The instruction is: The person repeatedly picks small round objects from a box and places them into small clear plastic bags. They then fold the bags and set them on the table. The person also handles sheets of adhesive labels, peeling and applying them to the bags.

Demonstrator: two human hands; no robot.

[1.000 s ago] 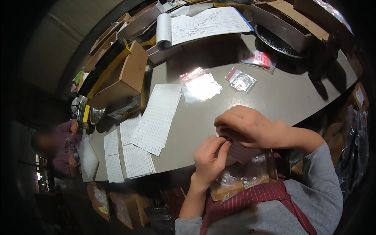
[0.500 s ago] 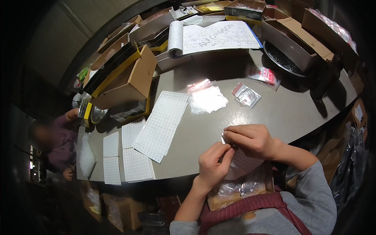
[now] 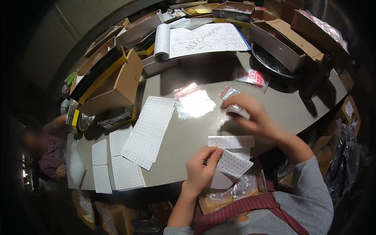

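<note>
My left hand [image 3: 201, 166] pinches the edge of a sheet of small printed labels [image 3: 234, 163] between thumb and fingers. The sheet sticks out to the right, tilted, over a plain white sheet. Above it, at the table's near edge, lies a narrow strip of labels [image 3: 231, 141]. Farther off, my right hand [image 3: 253, 114] is over the small clear zip bags [image 3: 230, 93], its curved fingers apart and partly covering them. In my lap, a cardboard box [image 3: 213, 204] has clear bags of small round white pieces [image 3: 243, 186].
Label sheets [image 3: 150, 127] and bundled label stacks [image 3: 99, 166] lie left. Shiny clear bags [image 3: 196, 103] sit mid-table. Cardboard boxes [image 3: 127, 74], an open pad [image 3: 203, 41] and a round dark tray [image 3: 270, 64] line the far side. Another person [image 3: 53, 149] is at far left.
My right hand has left my left hand and reached forward to the zip bags. The label sheet now shows in my left hand, and the strip beside it is visible. The whole view has shifted slightly.
</note>
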